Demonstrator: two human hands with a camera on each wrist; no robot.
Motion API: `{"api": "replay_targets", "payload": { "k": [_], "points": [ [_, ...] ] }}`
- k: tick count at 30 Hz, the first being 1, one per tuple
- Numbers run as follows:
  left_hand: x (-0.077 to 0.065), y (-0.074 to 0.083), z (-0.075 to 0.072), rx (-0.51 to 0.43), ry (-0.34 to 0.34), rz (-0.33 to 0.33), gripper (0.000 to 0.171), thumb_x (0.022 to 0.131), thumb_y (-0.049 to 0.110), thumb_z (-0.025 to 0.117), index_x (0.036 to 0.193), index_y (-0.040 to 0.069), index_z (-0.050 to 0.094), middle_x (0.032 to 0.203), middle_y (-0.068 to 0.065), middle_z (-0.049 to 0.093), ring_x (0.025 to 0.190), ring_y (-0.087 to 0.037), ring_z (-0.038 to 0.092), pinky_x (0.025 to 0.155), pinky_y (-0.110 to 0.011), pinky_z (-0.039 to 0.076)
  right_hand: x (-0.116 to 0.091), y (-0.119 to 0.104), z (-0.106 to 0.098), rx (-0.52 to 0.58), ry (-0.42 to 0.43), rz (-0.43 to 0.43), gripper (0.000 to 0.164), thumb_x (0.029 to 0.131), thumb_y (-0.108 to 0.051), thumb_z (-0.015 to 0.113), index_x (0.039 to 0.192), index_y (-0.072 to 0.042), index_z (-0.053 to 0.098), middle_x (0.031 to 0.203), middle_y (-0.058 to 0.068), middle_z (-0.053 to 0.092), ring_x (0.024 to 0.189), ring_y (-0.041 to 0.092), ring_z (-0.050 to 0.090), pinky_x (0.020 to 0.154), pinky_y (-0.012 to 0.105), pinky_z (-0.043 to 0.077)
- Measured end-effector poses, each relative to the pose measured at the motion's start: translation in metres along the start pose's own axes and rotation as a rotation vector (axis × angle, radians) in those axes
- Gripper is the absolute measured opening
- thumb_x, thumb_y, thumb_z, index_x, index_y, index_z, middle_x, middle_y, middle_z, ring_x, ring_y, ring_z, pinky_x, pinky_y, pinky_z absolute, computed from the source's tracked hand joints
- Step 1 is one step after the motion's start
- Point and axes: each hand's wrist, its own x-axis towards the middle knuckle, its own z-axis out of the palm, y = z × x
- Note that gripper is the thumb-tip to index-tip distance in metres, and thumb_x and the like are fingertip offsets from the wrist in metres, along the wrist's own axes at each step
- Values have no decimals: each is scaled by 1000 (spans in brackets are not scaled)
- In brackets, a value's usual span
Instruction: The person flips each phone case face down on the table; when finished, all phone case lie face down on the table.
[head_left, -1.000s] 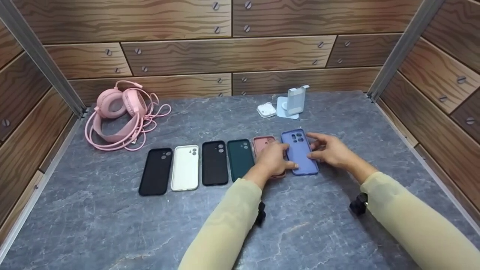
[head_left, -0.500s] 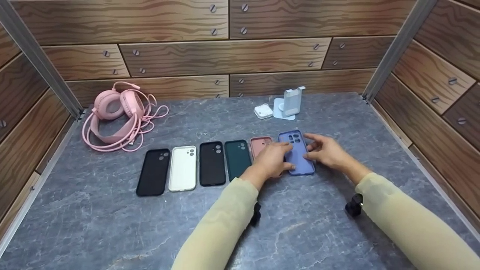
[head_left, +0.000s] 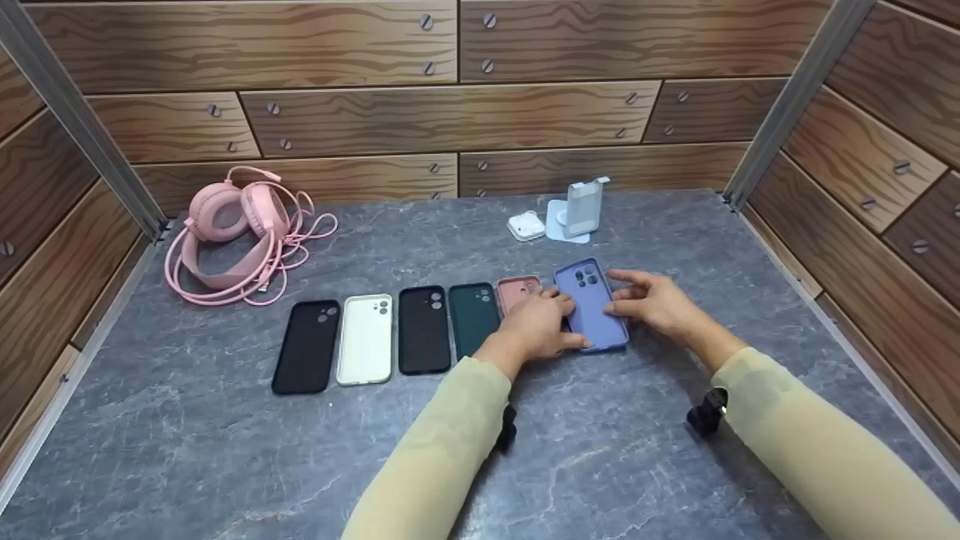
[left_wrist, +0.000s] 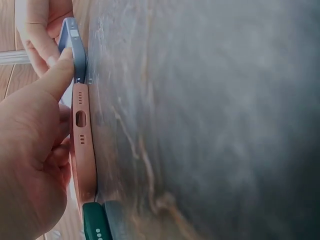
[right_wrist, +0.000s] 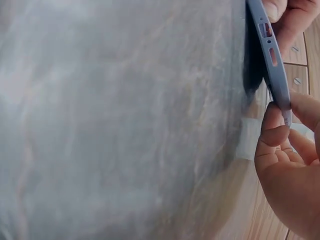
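A lavender phone case (head_left: 596,311) is at the right end of a row of cases in the head view. My right hand (head_left: 660,304) pinches its right edge between thumb and fingers. In the right wrist view that edge of the case (right_wrist: 274,60) is raised off the table, with dark shadow below. My left hand (head_left: 534,324) lies over the pink phone case (head_left: 516,291), hiding most of it. Its thumb (left_wrist: 60,75) rests straight on the lavender case's lower corner, and its fingertips touch the left edge. A dark green phone case (head_left: 472,315) lies to the left.
Further left lie a black phone case (head_left: 424,330), a white one (head_left: 365,337) and another black one (head_left: 306,346). Pink headphones (head_left: 225,240) with a coiled cable sit at the back left. White earphones in a box (head_left: 526,225) and a light blue phone stand (head_left: 583,210) stand behind.
The lavender case has tilted, its right edge lifting in my right hand. My left fingertips have slid off its face toward its left edge. The other cases stay put.
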Motion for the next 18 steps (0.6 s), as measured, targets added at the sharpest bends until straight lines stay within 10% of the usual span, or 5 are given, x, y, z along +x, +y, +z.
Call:
{"api": "replay_targets", "payload": {
  "k": [10, 18],
  "points": [
    [-4, 3, -2, -169, 15, -30, 81, 95, 67, 69, 157, 17, 56, 165, -8, 45, 156, -28, 34, 124, -43, 31, -3, -5, 0, 105, -25, 19, 71, 100, -10, 75, 160, 2, 41, 130, 24, 67, 100, 12, 70, 86, 28, 60],
    [-4, 13, -8, -620, 210, -58, 74, 94, 34, 84, 158, 12, 53, 154, -7, 58, 140, -23, 54, 114, -35, 45, -4, -2, -2, 157, -12, 9, 70, 100, -8, 75, 160, 4, 41, 111, 6, 71, 92, 10, 69, 80, 26, 60]
  ]
}}
